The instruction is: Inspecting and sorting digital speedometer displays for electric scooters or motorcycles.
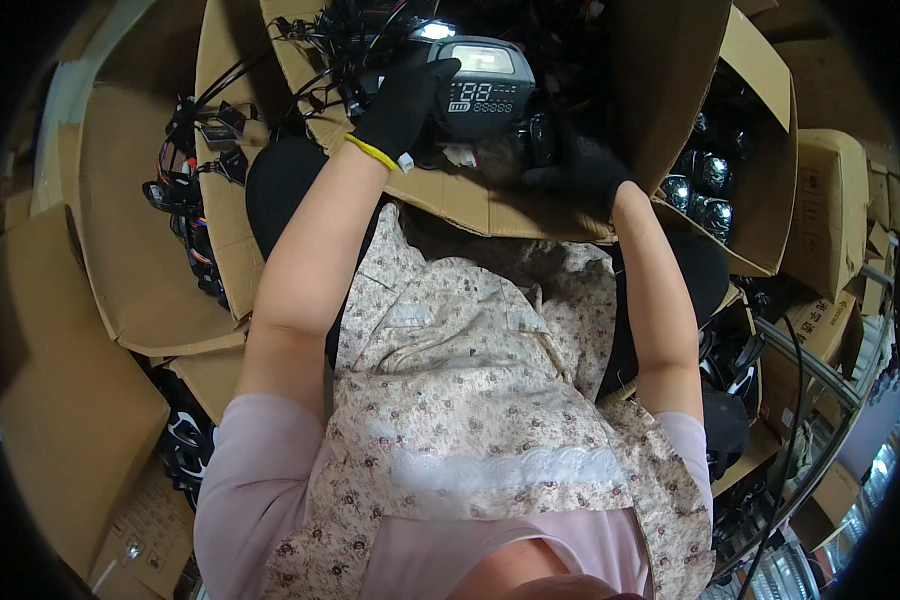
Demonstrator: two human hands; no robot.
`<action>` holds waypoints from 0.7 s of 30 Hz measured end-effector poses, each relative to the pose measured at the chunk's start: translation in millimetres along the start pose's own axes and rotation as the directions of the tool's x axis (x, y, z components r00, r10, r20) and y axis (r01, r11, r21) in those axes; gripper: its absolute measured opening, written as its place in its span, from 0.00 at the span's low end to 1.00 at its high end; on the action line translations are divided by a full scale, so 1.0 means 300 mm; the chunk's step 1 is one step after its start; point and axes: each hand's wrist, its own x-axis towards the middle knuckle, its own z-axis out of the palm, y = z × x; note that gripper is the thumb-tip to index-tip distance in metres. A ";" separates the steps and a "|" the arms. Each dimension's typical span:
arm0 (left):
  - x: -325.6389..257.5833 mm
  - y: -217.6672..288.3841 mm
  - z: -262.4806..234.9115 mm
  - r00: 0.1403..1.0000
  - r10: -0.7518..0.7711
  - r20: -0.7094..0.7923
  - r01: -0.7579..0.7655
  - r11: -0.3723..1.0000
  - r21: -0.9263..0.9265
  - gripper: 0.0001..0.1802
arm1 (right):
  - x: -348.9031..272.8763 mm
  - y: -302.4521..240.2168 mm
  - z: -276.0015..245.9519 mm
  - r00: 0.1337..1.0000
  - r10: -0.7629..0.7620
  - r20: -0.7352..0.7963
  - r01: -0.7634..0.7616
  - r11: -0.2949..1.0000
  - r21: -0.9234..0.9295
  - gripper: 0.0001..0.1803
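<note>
My left hand (402, 108), in a black glove with a yellow cuff, is closed on the left side of a black display unit (485, 88). The unit's face is turned up, with pale segment digits and a bright rectangular patch near its top. My right hand (588, 172), also in a black glove, is just to the right and below the unit, by a small round dark part (540, 138). Dark gloves against a dark background hide its fingers, so I cannot make out whether it grips that part. Both hands are over an open cardboard box (460, 200).
Black cables and connectors (320, 60) fill the box's left side. Another carton (135, 230) at left has wired parts (185, 190) beside it. At right, an open carton (770, 180) holds several shiny wrapped round parts (712, 172). A metal rack rail (810, 360) runs along the right.
</note>
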 end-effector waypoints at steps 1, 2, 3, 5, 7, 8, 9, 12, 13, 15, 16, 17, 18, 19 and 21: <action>0.004 -0.001 0.006 0.999 -0.040 -0.020 0.038 0.996 -0.076 0.19 | 0.006 0.000 -0.017 0.992 0.039 0.118 -0.042 0.999 0.025 0.62; 0.004 -0.002 0.013 0.996 -0.081 -0.036 0.074 0.986 -0.152 0.17 | 0.006 0.001 -0.028 0.969 0.075 0.234 -0.088 0.995 0.045 0.63; 0.006 0.001 0.009 0.999 -0.045 -0.017 0.044 0.997 -0.059 0.16 | 0.000 0.008 -0.028 0.969 0.078 0.236 -0.091 0.995 0.044 0.63; 0.022 -0.066 -0.043 0.993 0.102 -0.060 -0.099 0.994 0.052 0.16 | 0.020 -0.013 -0.026 0.969 0.000 0.248 -0.121 0.873 0.472 0.64; 0.024 -0.097 -0.056 0.967 0.242 -0.077 -0.228 0.961 0.157 0.15 | -0.003 -0.057 -0.008 0.988 0.002 0.157 -0.055 0.940 0.336 0.65; 0.012 -0.059 -0.029 0.970 0.227 -0.092 -0.225 0.974 0.030 0.14 | -0.022 -0.061 -0.005 0.998 -0.001 0.056 -0.010 0.981 0.195 0.66; 0.007 -0.036 -0.005 0.972 0.209 -0.106 -0.219 0.971 -0.097 0.14 | -0.032 -0.035 0.015 0.998 0.006 0.055 -0.017 0.981 0.194 0.66; 0.008 -0.071 -0.019 0.959 0.255 -0.126 -0.256 0.967 0.008 0.13 | -0.039 -0.016 0.090 0.999 -0.037 -0.037 0.037 0.999 -0.016 0.65; 0.015 -0.077 -0.047 0.772 0.631 0.072 -0.546 0.601 0.584 0.14 | -0.038 -0.035 0.098 0.994 -0.035 -0.104 0.036 0.999 0.009 0.63; 0.027 -0.099 -0.046 0.776 0.627 0.069 -0.540 0.605 0.585 0.14 | -0.045 -0.071 0.094 0.985 -0.031 -0.170 0.036 0.999 0.028 0.62; 0.034 -0.105 -0.053 0.779 0.624 0.066 -0.534 0.604 0.591 0.14 | -0.049 -0.121 0.062 0.991 0.001 -0.136 0.022 0.985 0.169 0.62; 0.038 -0.118 -0.059 0.775 0.629 0.060 -0.534 0.603 0.593 0.14 | -0.047 -0.151 0.042 0.995 0.027 -0.098 0.004 0.953 0.304 0.62; 0.037 -0.133 -0.064 0.824 0.567 -0.008 -0.487 0.714 0.504 0.13 | -0.044 -0.141 0.043 0.995 0.019 -0.097 0.011 0.955 0.297 0.62; 0.046 -0.120 -0.051 0.865 0.497 -0.063 -0.436 0.809 0.394 0.14 | -0.047 -0.116 0.032 0.975 -0.031 -0.220 0.074 0.979 0.189 0.61; 0.043 -0.097 -0.031 0.944 0.311 -0.113 -0.295 0.945 0.140 0.14 | -0.054 -0.077 0.007 0.913 -0.116 -0.391 0.147 0.988 0.051 0.61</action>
